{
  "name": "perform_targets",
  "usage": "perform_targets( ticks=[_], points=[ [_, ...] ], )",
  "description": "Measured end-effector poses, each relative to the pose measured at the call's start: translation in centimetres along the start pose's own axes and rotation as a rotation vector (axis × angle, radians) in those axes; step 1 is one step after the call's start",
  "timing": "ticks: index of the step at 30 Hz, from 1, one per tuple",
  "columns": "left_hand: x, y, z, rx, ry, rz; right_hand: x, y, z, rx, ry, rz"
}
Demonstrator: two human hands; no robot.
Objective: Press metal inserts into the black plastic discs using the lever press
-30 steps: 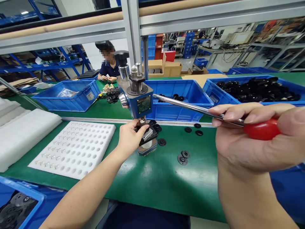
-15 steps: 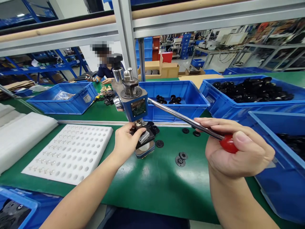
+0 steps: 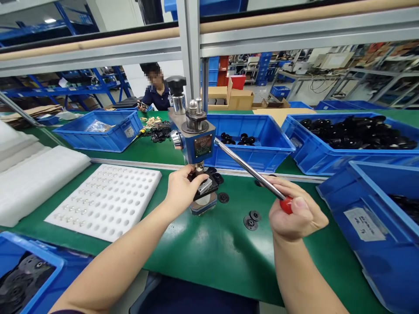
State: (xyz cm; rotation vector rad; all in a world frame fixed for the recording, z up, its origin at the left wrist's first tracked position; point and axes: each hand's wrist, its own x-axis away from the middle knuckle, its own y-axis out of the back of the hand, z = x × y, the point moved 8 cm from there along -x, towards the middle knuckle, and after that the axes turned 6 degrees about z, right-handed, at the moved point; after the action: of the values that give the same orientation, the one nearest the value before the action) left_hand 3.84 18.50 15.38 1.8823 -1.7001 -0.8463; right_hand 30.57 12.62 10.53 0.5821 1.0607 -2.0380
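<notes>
A small blue hand press (image 3: 198,144) stands on the green table (image 3: 209,244). Its steel lever (image 3: 247,169) slopes down to the right and ends in a red knob (image 3: 286,205). My right hand (image 3: 296,211) is closed round that knob. My left hand (image 3: 181,188) is closed on a black part (image 3: 206,188) sitting on the press base, under the ram. Two black discs (image 3: 251,219) lie on the table between the press and my right hand.
A white foam tray (image 3: 108,198) with holes lies left of the press. Blue bins stand behind (image 3: 258,139), at the right (image 3: 369,218) and at the bottom left (image 3: 29,279), with black parts in them. A person sits across the table at the back.
My right hand has pulled the lever's red knob downward and away from my face. My left hand has stayed at the press base.
</notes>
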Motion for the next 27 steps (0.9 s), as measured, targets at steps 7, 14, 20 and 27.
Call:
perform_targets(
  ticks=[7, 14, 20, 27],
  points=[
    [-0.3, -0.5, -0.2, -0.02, -0.037, -0.006, 0.0, 0.1, -0.4, 0.176, -0.098, 0.094],
    [-0.4, -0.7, -0.1, -0.047, -0.072, -0.013, 0.8, 1.2, -0.3, 0.304, -0.191, -0.013],
    [-0.4, -0.5, -0.5, -0.066, -0.059, -0.025, 2.0, 1.7, -0.6, 0.578, -0.135, -0.048],
    [-0.3, 0.1, -1.2, -0.06, -0.025, -0.075, -0.5, -0.5, 1.2, 0.621, -0.059, 0.127]
  ],
)
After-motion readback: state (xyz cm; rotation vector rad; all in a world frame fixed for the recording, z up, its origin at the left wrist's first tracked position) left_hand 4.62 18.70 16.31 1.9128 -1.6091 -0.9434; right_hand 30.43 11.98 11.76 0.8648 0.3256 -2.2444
